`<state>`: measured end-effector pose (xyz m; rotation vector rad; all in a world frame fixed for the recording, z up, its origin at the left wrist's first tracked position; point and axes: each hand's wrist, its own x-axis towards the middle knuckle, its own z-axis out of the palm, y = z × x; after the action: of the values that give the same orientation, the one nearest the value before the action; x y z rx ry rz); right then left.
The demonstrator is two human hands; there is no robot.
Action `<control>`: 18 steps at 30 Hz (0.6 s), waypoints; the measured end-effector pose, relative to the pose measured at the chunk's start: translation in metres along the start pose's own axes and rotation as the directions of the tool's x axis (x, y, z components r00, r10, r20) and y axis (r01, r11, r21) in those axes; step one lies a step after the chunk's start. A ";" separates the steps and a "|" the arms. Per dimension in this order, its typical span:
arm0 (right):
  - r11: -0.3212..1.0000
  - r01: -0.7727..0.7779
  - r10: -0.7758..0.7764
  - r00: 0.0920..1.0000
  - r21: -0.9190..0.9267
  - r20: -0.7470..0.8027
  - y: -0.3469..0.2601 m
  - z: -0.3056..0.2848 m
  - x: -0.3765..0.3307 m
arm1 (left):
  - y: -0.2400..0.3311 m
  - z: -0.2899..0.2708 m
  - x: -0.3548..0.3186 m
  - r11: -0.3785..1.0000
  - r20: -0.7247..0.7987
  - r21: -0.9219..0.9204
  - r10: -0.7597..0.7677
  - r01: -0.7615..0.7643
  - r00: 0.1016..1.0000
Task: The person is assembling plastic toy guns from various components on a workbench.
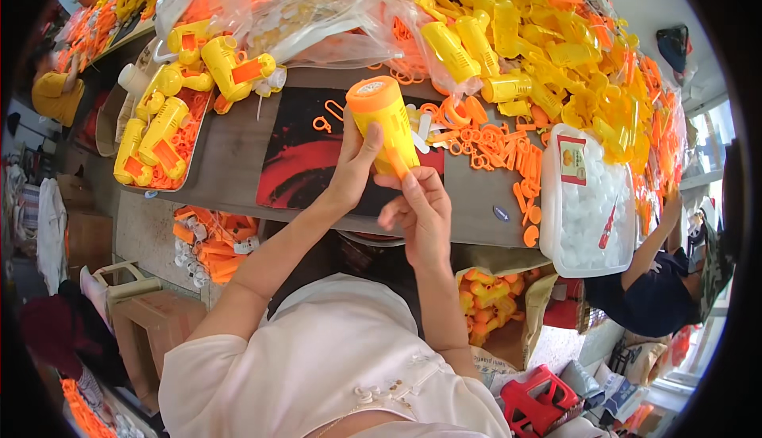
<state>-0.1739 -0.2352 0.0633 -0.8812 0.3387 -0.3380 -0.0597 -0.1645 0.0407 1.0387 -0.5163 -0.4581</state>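
Across the long surface lie heaps of yellow toy parts and a white tub. Above its near edge, the left hand grips a yellow toy body upright. The right hand pinches its lower end with curled fingers.

1. A clear plastic bag lies above and left of the gripped toy, crumpled, with orange and pale parts showing through.
2. A second clear bag, just above the grip, holds yellow toy bodies.
3. A white rectangular tub sits right of the grip, filled with white pieces.
4. A small upright label, red-edged with an orange picture, is stuck near the tub's upper left corner.
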 end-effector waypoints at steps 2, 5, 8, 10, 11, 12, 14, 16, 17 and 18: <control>1.000 0.012 -0.012 1.000 0.022 -0.022 0.008 0.002 0.002 | -0.004 0.000 -0.003 1.000 -0.017 0.005 0.013 -0.013 1.000; 0.999 0.035 -0.035 0.999 0.028 -0.027 0.015 0.002 0.004 | -0.006 -0.003 -0.007 0.998 -0.006 0.013 0.066 -0.066 0.998; 0.999 0.036 -0.037 0.998 -0.021 -0.048 0.018 -0.002 0.002 | 0.003 0.003 -0.010 0.994 0.025 0.041 0.096 -0.097 0.995; 0.899 0.089 -0.102 0.995 -0.428 -0.006 0.012 0.002 -0.002 | 0.001 -0.001 -0.009 0.993 -0.029 0.076 0.088 -0.086 0.996; 0.674 0.136 -0.211 0.977 -0.726 -0.012 0.011 0.006 -0.005 | 0.001 -0.007 -0.011 0.995 -0.063 0.071 0.069 -0.064 0.996; 0.587 0.168 -0.293 0.956 -0.792 -0.015 0.009 0.008 -0.009 | 0.000 -0.009 -0.012 0.998 -0.087 0.057 0.043 -0.039 0.995; 0.250 0.394 -0.556 0.806 -0.884 0.201 0.003 0.003 -0.008 | 0.006 -0.014 -0.013 0.999 -0.107 0.037 0.031 -0.027 0.994; 0.508 0.482 -0.476 0.848 -0.714 0.234 0.005 0.000 0.002 | 0.013 -0.008 -0.017 1.000 -0.116 -0.003 0.020 -0.020 0.993; 0.539 0.490 -0.434 0.859 -0.686 0.272 0.016 -0.002 0.010 | 0.015 -0.005 -0.016 1.000 -0.100 -0.015 0.012 -0.013 0.995; 0.505 0.503 -0.472 0.841 -0.701 0.264 0.025 -0.002 0.016 | 0.012 -0.001 -0.017 1.000 -0.117 0.022 0.024 -0.022 0.993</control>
<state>-0.1570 -0.2286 0.0403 -1.8379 0.1705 -0.7414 -0.0706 -0.1486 0.0480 1.0716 -0.4282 -0.3696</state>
